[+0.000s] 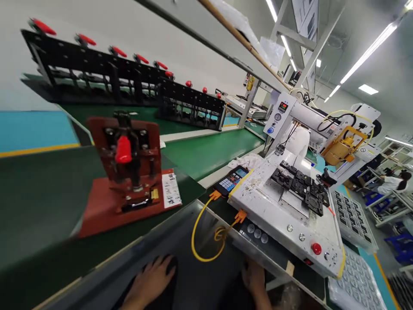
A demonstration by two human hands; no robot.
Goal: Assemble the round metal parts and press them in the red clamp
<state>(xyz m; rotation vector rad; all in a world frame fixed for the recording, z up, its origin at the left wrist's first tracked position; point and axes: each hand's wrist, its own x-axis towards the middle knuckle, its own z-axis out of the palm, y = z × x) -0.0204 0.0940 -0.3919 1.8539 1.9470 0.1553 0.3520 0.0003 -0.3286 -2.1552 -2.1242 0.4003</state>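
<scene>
My left hand [151, 280] lies palm down on my dark-clothed thigh, fingers somewhat spread, holding nothing. Below the bench edge, my right hand [254, 275] hangs by my other leg; its fingers are in shadow and partly hidden. Nearest the left hand, on the green bench, stands a reddish-brown clamp fixture [97, 204] with a red-handled toggle clamp [124, 150] and a white handwritten label [171, 189]. A yellow cable [195, 247] with orange plugs loops over the bench edge between my hands. Neither hand touches the fixture or the cable.
On the right a white benchtop machine [258, 202] carries black parts [300, 183], with a red button [316, 248] in front. A keypad controller [230, 181] sits beside it. Clear trays [351, 215] lie farther right. Black clamp racks [97, 64] stand behind; a seated person [390, 183] is distant.
</scene>
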